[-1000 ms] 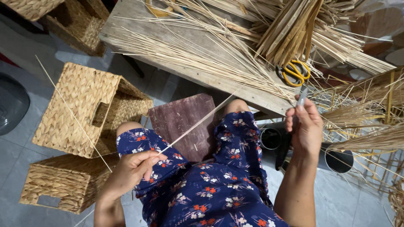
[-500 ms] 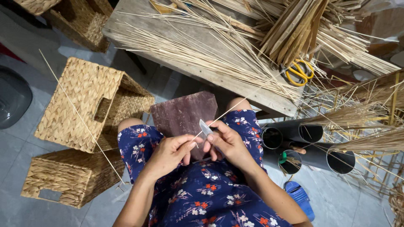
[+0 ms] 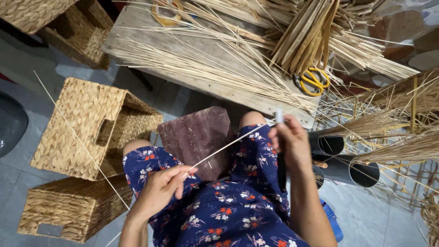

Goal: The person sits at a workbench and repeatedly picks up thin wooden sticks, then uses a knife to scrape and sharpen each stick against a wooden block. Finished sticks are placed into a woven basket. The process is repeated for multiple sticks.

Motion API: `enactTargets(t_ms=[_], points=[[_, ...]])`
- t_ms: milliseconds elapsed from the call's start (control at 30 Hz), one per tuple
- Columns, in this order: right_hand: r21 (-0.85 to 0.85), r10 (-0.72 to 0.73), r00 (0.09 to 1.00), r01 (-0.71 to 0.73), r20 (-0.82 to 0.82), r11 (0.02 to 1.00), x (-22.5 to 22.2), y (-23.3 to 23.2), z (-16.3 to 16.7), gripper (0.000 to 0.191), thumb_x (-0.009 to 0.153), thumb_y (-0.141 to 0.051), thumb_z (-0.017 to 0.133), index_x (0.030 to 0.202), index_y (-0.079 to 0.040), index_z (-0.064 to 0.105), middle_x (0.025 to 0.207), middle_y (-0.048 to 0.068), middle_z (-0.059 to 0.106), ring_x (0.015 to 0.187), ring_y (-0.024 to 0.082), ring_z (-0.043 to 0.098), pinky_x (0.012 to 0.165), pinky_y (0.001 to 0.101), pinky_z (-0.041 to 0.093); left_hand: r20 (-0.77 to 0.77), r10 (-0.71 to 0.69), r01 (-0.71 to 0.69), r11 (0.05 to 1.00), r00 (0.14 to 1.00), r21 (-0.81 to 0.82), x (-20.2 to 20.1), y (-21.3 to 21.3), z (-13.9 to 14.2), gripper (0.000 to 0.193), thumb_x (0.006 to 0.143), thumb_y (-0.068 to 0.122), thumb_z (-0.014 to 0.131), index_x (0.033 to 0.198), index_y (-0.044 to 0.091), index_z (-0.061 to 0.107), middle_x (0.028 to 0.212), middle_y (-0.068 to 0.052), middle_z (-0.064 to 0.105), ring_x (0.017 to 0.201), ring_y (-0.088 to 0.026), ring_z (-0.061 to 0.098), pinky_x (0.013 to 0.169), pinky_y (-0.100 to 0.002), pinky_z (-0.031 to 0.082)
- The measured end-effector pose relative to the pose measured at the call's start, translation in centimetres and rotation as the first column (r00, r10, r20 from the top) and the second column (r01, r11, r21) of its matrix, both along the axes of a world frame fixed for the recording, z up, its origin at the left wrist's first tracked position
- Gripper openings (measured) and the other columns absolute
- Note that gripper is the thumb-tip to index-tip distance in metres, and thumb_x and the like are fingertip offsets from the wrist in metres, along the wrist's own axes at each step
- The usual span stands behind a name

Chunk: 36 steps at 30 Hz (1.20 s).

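A seated weaver's left hand (image 3: 160,190) pinches one end of a thin pale reed strip (image 3: 228,144) at frame centre, while the right hand (image 3: 290,139) closes around a small white-tipped knife (image 3: 279,115) at its far end. Light, springy and likely brittle, the strip looks best gripped near its ends. More reeds cover the wooden bench (image 3: 183,45) above
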State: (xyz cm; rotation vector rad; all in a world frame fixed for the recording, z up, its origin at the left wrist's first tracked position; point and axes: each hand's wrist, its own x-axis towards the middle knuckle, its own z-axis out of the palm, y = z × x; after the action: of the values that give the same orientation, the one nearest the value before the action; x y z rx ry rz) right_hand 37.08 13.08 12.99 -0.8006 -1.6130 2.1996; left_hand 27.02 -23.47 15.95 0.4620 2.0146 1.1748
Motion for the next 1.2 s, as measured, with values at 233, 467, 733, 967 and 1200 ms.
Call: enactTargets(t_ms=[233, 467, 733, 967, 1200], points=[[0.013, -0.175, 0.978, 0.178, -0.113, 0.984, 2.2, 4.8, -0.4, 0.028, 0.106, -0.012, 0.058, 0.132, -0.003, 0.061, 0.08, 0.006, 0.067, 0.056, 0.009, 0.055, 0.048, 0.0218, 0.042, 0.068, 0.007, -0.008, 1.0, 0.998, 0.018, -0.4, -3.7, -0.6, 0.031, 0.099, 0.022, 0.056, 0.121, 0.014, 0.076, 0.054, 0.0, 0.063, 0.049, -0.008, 0.06, 0.048, -0.025, 0.048], [0.076, -0.14, 0.989, 0.142, -0.038, 0.987, 1.5, 2.4, 2.7, 0.034, 0.102, -0.013, 0.056, 0.135, -0.006, 0.06, 0.076, 0.006, 0.067, 0.052, 0.009, 0.055, 0.045, 0.0222, 0.043, 0.005, 0.029, -0.029, 1.0, 1.0, -0.009, -1.1, -3.5, 0.0, 0.036, 0.1, 0.026, 0.051, 0.127, 0.018, 0.073, 0.054, 0.0, 0.065, 0.046, -0.008, 0.062, 0.044, -0.026, 0.052], [-0.075, 0.592, 0.805, -0.589, 0.036, 0.805, -1.5, -9.8, 3.4, 0.046, 0.1, -0.016, 0.056, 0.145, -0.013, 0.049, 0.077, 0.006, 0.073, 0.051, 0.01, 0.062, 0.044, 0.0215, 0.044, -0.001, 0.074, -0.073, 0.987, 0.997, 0.144, 0.2, 3.1, 1.4, 0.026, 0.1, 0.019, 0.057, 0.116, 0.012, 0.076, 0.055, -0.001, 0.063, 0.052, -0.007, 0.061, 0.051, -0.025, 0.05], [-0.04, 0.501, 0.863, -0.5, 0.057, 0.865, -2.0, -8.9, 1.4, 0.035, 0.101, -0.016, 0.056, 0.136, -0.012, 0.056, 0.078, 0.006, 0.073, 0.05, 0.009, 0.06, 0.042, 0.0196, 0.041, -0.01, 0.06, -0.059, 0.995, 0.998, 0.075, 0.3, 3.3, 1.7, 0.026, 0.1, 0.022, 0.056, 0.113, 0.015, 0.077, 0.054, 0.0, 0.064, 0.051, -0.007, 0.063, 0.051, -0.027, 0.05], [-0.014, 0.217, 0.976, -0.217, 0.01, 0.976, -1.6, -4.0, 1.3, 0.026, 0.102, -0.012, 0.058, 0.127, -0.006, 0.06, 0.076, 0.009, 0.071, 0.05, 0.011, 0.058, 0.043, 0.0216, 0.041, -0.032, 0.046, -0.043, 0.995, 0.998, 0.09, 0.1, 0.6, 0.6, 0.027, 0.101, 0.024, 0.055, 0.113, 0.017, 0.079, 0.051, 0.0, 0.063, 0.051, -0.006, 0.061, 0.055, -0.023, 0.05]])
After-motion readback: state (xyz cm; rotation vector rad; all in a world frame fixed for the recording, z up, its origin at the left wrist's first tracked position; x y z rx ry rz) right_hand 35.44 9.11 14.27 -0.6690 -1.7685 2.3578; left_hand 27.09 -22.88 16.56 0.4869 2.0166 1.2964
